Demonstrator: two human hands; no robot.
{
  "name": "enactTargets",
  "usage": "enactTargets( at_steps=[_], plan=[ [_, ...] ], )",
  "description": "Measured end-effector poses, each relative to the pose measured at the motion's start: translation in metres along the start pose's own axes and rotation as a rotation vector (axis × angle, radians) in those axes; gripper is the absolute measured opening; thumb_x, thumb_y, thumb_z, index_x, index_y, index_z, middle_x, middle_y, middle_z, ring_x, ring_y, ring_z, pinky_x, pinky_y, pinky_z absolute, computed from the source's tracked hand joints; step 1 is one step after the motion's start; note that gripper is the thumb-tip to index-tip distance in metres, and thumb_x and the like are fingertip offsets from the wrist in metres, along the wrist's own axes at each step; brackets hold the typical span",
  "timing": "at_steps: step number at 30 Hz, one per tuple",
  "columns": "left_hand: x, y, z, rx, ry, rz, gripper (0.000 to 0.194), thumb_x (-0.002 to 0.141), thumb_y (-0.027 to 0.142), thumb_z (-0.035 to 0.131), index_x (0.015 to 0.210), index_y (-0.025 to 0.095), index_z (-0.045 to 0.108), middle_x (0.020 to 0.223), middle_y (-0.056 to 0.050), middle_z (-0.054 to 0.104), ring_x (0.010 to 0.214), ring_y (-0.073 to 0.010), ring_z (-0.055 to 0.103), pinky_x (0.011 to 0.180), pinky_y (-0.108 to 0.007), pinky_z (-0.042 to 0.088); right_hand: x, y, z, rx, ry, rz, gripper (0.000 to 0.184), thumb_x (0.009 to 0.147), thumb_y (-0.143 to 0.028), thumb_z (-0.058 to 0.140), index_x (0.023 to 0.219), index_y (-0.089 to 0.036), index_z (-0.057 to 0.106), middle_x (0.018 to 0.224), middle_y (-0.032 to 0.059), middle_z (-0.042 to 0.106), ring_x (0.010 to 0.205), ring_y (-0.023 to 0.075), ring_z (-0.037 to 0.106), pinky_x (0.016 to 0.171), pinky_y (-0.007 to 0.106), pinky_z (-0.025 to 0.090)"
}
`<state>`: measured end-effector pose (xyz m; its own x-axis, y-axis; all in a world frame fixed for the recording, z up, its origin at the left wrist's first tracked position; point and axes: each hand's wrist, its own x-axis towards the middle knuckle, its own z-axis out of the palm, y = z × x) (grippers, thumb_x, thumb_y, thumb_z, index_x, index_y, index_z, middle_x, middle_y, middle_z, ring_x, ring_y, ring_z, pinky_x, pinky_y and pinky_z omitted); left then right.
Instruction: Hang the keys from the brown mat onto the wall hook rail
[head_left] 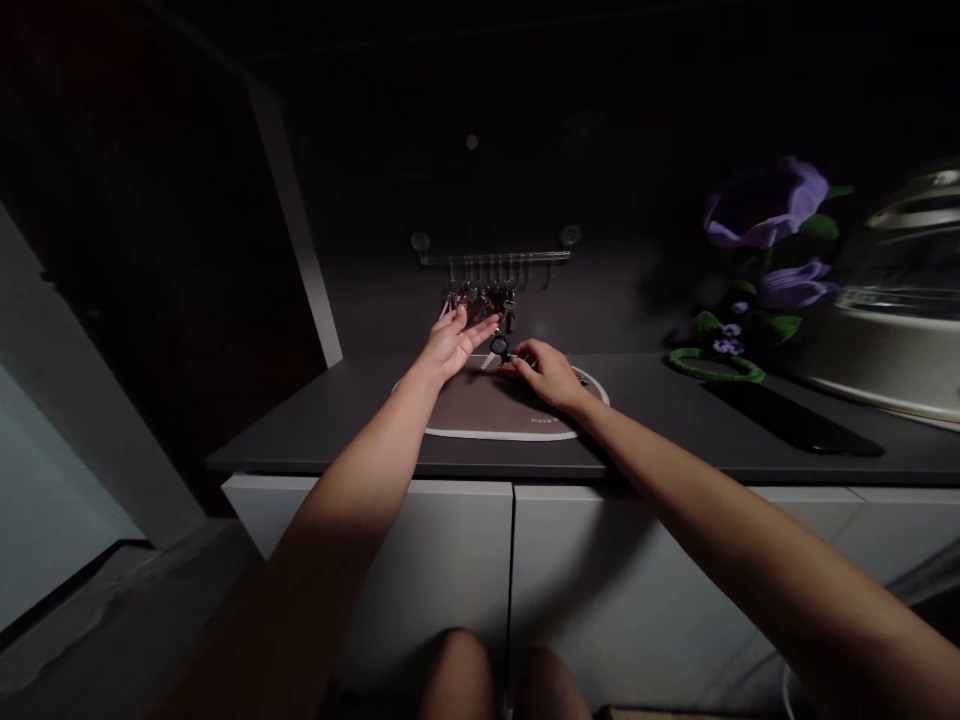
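Reaching over an oval mat (487, 408) near the dark bench's (315, 425) front edge, left hand (451, 345) open below hanging keys (480, 300) on a hook rail (491, 257), right hand (546, 374) closed on a black key fob (498, 349), centre frame

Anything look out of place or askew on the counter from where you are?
One thing: the long black flat slab on the dark countertop lies slanted to the counter's front edge, right of the oval mat. Nothing looks spilled, though the dim light hides detail.
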<state>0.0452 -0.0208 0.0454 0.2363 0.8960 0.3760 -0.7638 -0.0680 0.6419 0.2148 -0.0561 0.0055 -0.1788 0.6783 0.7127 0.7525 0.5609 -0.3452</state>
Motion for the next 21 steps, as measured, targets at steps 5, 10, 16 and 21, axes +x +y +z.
enactTargets(
  at_steps=[5, 10, 16, 21],
  plan=[
    [-0.002, -0.001, 0.002, -0.021, -0.047, -0.019, 0.009, 0.086, 0.017, 0.043, 0.086, 0.012, 0.050, 0.095, -0.009, 0.063, 0.105, -0.0223, 0.057, 0.091, -0.042, 0.045, 0.002, 0.003, 0.002, 0.059, 0.062, -0.029, 0.025, 0.082, -0.030, 0.045, 0.100, -0.017, 0.054, 0.097, 0.0083, 0.061, 0.084, 0.0172, 0.055, 0.074, 0.030, 0.042],
    [-0.002, -0.001, 0.001, -0.007, -0.096, -0.007, 0.013, 0.088, 0.017, 0.039, 0.087, 0.013, 0.052, 0.094, -0.008, 0.064, 0.103, -0.0199, 0.057, 0.092, -0.042, 0.045, 0.003, 0.000, 0.000, 0.126, 0.081, -0.141, 0.026, 0.086, -0.033, 0.038, 0.101, -0.019, 0.055, 0.099, 0.0077, 0.060, 0.091, 0.0179, 0.054, 0.082, 0.032, 0.041],
    [-0.004, -0.004, 0.002, -0.002, -0.123, -0.040, 0.009, 0.086, 0.017, 0.044, 0.086, 0.014, 0.051, 0.093, -0.006, 0.063, 0.102, -0.0202, 0.058, 0.092, -0.043, 0.045, 0.003, -0.006, -0.004, 0.144, 0.101, -0.189, 0.028, 0.088, -0.036, 0.035, 0.099, -0.020, 0.056, 0.094, 0.0074, 0.059, 0.090, 0.0171, 0.053, 0.081, 0.031, 0.041],
    [-0.007, -0.006, 0.006, 0.031, -0.110, -0.105, 0.007, 0.084, 0.019, 0.048, 0.086, 0.013, 0.052, 0.091, -0.007, 0.063, 0.100, -0.0208, 0.059, 0.091, -0.043, 0.045, 0.001, -0.009, -0.005, 0.103, 0.125, -0.221, 0.024, 0.085, -0.035, 0.043, 0.094, -0.018, 0.058, 0.090, 0.0070, 0.058, 0.085, 0.0166, 0.053, 0.077, 0.030, 0.042]
  ],
)
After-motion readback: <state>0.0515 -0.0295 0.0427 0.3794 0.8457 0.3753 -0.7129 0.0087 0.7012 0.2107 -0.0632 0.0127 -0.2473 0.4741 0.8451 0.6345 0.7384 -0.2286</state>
